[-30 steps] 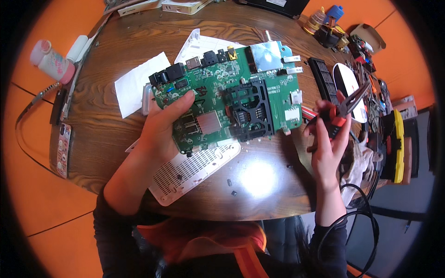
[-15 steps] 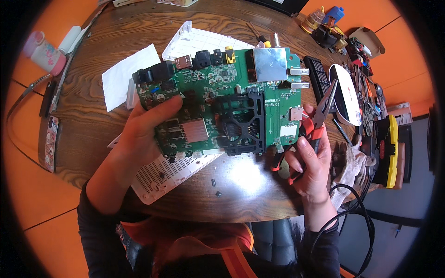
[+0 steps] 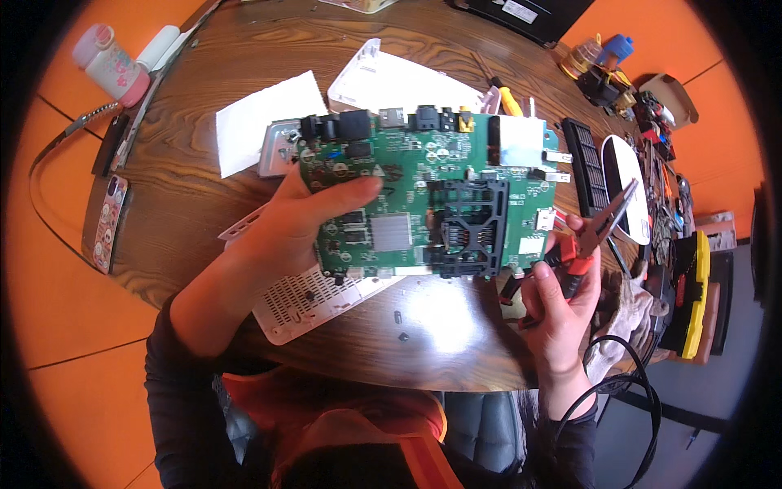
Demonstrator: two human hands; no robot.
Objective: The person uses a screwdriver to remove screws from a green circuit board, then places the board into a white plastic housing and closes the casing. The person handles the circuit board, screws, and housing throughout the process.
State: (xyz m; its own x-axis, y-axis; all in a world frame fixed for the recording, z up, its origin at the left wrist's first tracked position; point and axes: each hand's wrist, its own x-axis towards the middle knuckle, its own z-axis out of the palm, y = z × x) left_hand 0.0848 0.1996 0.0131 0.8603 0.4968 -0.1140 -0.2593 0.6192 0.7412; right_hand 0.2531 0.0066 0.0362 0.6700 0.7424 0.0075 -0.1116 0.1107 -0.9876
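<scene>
Raised above the table, a green circuit board faces me, with a black card-slot frame, a ribbed heatsink and a silvery tuner box. My left hand grips its left end, thumb across the front; the other fingers are hidden behind it. By the board's lower right corner, my right hand is closed around red-and-black long-nose pliers, whose jaws point up and right, apart from the board. Whether that hand also touches the board's edge is unclear.
Under the board lie a perforated white casing, a white cover and a white paper sheet. A yellow-handled screwdriver lies beyond. At right are a white oval device, gloves and assorted tools. A phone rests at left.
The whole view has shifted, so the table things appear farther right. A metal tray and the screwdriver now show beyond the board. Both hands keep their holds on the board and pliers.
</scene>
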